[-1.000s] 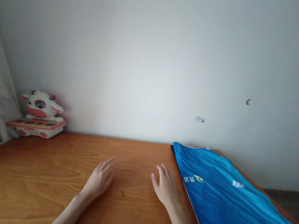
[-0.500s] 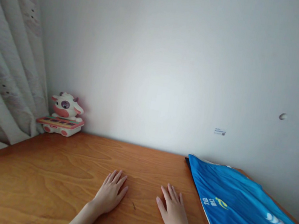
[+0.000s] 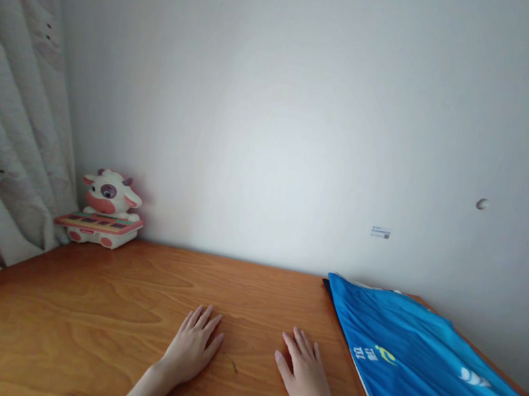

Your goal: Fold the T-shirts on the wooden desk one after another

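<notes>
My left hand point(image 3: 193, 346) lies palm down on the brown wooden tabletop point(image 3: 124, 310), fingers stretched out and apart, holding nothing. To its right, my right hand point(image 3: 304, 375) rests flat in the same way, its fingers spread and nothing in it. A small dark mark point(image 3: 234, 367) shows on the wood between the two hands. Beyond my right hand, the blue cloth point(image 3: 431, 381) with white and yellow print covers the right part of the table; the hand is apart from it.
A cow-shaped toy piano point(image 3: 108, 209) stands at the back left corner. Beside it hangs a pale patterned curtain point(image 3: 9, 115). A white wall point(image 3: 280, 106) closes off the back, with a small label point(image 3: 380, 232) and a round hole point(image 3: 482, 204).
The view has shifted slightly, so the toy, cloth and wall marks sit a little further left. Both hands stay flat in place on the table.
</notes>
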Demonstrator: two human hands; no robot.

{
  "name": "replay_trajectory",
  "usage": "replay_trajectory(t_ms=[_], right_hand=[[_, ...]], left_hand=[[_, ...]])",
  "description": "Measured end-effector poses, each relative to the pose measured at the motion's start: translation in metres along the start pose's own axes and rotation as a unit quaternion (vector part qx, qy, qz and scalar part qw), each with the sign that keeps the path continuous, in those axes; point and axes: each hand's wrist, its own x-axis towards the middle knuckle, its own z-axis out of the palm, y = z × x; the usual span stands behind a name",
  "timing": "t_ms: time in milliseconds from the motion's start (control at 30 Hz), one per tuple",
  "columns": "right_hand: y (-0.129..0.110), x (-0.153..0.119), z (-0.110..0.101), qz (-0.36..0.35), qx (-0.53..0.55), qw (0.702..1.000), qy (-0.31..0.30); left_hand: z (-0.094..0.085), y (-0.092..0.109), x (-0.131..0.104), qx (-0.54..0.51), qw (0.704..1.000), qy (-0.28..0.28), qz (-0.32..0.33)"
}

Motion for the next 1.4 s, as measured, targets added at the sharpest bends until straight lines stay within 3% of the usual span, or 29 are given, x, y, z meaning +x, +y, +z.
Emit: replay_trajectory(t_ms=[133,267,367,433,533,600,800,933,1067,1167,1267,1333,1400], right_hand=[[0.006,0.003,0.006,-0.018,0.056,0.995,0.081],[0.015,0.009,-0.018,-0.005,0.122,0.963,0.241],[0.027,0.004,-0.048,0.074,0.027,0.928,0.364],[0.037,-0.005,-0.060,0.153,-0.083,0.906,0.385],[0.054,-0.017,-0.063,0.288,-0.198,0.873,0.341],[0.063,-0.022,-0.059,0.329,-0.240,0.868,0.286],[0.068,-0.022,-0.062,0.304,-0.274,0.892,0.194],[0.068,-0.020,-0.071,0.291,-0.213,0.924,0.128],[0.067,-0.015,-0.069,0.296,-0.113,0.942,0.106],[0.057,-0.008,-0.055,0.254,-0.018,0.956,0.147],[0.032,-0.003,-0.036,0.158,0.103,0.963,0.193],[0.005,-0.006,-0.028,0.079,0.172,0.967,0.170],[-0.027,-0.013,-0.026,-0.010,0.208,0.973,0.102]], left_hand=[[0.001,-0.001,0.000,0.005,1.000,-0.002,-0.001],[0.002,-0.001,0.000,0.003,1.000,0.002,0.002],[0.003,-0.002,0.000,-0.001,1.000,0.005,0.004],[0.004,-0.002,-0.001,-0.003,1.000,0.007,0.003],[0.004,-0.003,-0.001,-0.004,1.000,0.015,0.003],[0.003,-0.003,-0.001,-0.002,1.000,0.013,0.004],[-0.003,-0.001,0.000,0.006,1.000,-0.004,0.003],[0.000,-0.003,0.000,0.002,1.000,0.008,0.007],[0.006,-0.005,0.000,-0.007,1.000,0.021,0.011],[0.007,-0.006,0.000,-0.005,1.000,0.020,0.010],[0.009,-0.006,0.000,-0.007,1.000,0.026,0.008],[0.010,-0.006,0.000,-0.011,1.000,0.027,0.007],[0.011,-0.007,0.001,-0.013,1.000,0.027,0.008]])
